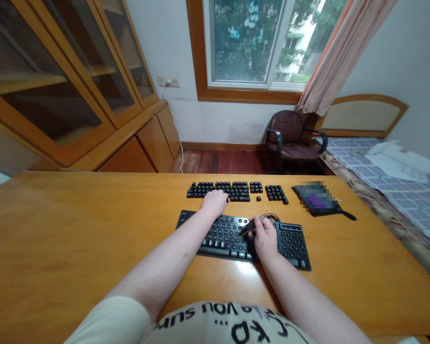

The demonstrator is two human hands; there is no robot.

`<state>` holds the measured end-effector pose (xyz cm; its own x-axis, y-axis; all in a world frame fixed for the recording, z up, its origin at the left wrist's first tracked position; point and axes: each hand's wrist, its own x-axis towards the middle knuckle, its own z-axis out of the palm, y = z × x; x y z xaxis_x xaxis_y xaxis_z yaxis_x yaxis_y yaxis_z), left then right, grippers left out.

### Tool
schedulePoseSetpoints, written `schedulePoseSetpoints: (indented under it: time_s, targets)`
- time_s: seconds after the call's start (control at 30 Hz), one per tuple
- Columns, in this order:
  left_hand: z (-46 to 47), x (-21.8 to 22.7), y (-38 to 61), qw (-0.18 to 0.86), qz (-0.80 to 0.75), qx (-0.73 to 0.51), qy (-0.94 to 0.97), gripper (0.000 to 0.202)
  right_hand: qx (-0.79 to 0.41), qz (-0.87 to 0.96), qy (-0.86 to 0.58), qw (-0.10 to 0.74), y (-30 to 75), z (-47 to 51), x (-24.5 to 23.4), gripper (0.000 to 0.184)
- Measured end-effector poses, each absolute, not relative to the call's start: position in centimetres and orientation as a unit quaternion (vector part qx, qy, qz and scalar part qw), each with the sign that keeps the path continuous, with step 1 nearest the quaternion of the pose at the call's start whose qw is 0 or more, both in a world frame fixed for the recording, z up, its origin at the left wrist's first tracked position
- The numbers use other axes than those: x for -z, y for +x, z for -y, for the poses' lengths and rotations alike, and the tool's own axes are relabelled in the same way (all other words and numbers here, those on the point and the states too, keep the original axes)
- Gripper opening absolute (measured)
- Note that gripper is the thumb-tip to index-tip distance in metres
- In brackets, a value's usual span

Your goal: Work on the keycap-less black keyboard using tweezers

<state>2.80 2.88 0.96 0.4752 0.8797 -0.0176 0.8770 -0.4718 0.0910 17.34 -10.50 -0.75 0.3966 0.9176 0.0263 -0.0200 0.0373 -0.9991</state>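
Observation:
A black keyboard (225, 239) with most of its keycaps off lies before me on the wooden table. Several keycaps remain along its bottom row. Beyond it, loose black keycaps (240, 191) are laid out in keyboard-like groups. My left hand (215, 203) reaches over the keyboard to the near edge of these groups. Its fingers are bent and closed, with a black keycap (227, 200) showing at the fingertips. Above the keyboard's right half, my right hand (265, 234) pinches a small black keycap puller (249, 226) with thin wire ends.
The keyboard's cable (273, 217) is bunched behind it. A dark pouch (317, 198), partly blurred, lies at the table's far right. One keycap (258, 198) sits apart between the groups. Past the table stand a chair (290, 134), a bed (390, 172) and a glass-fronted cabinet (103, 119).

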Motion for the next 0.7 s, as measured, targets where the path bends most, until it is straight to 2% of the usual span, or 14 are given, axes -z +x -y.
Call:
schedulePoseSetpoints:
  time_s: [0.2,0.43,0.7]
  targets:
    - [-2.88,-0.98,2.78,0.036,-0.501,-0.035,0.864,0.027,-0.388,0.39,-0.578,0.603,17.42,10.5,0.73,0.039]
    - [-2.88,-1.17,3.31,0.063,-0.426,-0.045,0.901,0.025,-0.387,0.389,-0.577,0.605,17.43,10.5,0.81,0.039]
    - [-2.88,-0.9,3.23,0.071,-0.434,-0.048,0.897,0.028,-0.389,0.39,-0.578,0.603,17.36,10.55,0.58,0.039]
